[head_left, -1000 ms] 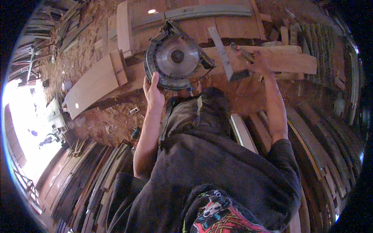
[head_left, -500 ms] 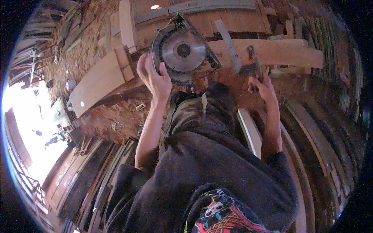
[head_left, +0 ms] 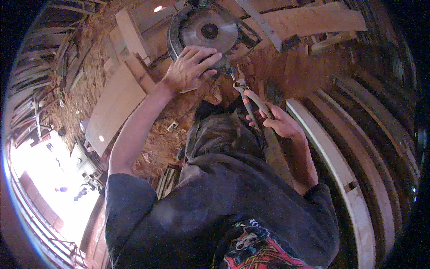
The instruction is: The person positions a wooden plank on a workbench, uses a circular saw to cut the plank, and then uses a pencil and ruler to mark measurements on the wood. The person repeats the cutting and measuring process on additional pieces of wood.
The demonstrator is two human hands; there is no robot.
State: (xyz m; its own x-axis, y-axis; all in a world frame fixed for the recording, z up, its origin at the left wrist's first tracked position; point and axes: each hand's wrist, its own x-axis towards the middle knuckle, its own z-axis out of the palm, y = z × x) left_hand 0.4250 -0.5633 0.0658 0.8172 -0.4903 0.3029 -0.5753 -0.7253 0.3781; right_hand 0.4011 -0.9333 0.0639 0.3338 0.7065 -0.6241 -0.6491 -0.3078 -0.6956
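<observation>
A circular saw (head_left: 234, 33) lies at the top centre with its round toothed blade (head_left: 190, 32) facing up inside a dark guard. My left hand (head_left: 190, 67) grips the saw's near edge, its fingers lying over the lower part of the blade. In my right hand (head_left: 282, 120) is a pair of pliers (head_left: 252, 101), its two handles, with orange patches, held apart in my grip. The pliers' jaws are close to a small metal bolt-like piece (head_left: 232, 74) below the saw; whether they touch it cannot be told.
Wide boards (head_left: 117, 105) lie left of the saw, and a long plank (head_left: 313, 21) lies to its upper right. A flat metal strip (head_left: 260, 22) crosses that plank. Long timbers (head_left: 331, 163) lean along the right. A power socket (head_left: 172, 126) sits on the shavings-covered ground.
My left hand has moved from the saw's left side onto its near edge. My right hand has brought the pliers left, with the jaws now near the saw. The whole view has shifted.
</observation>
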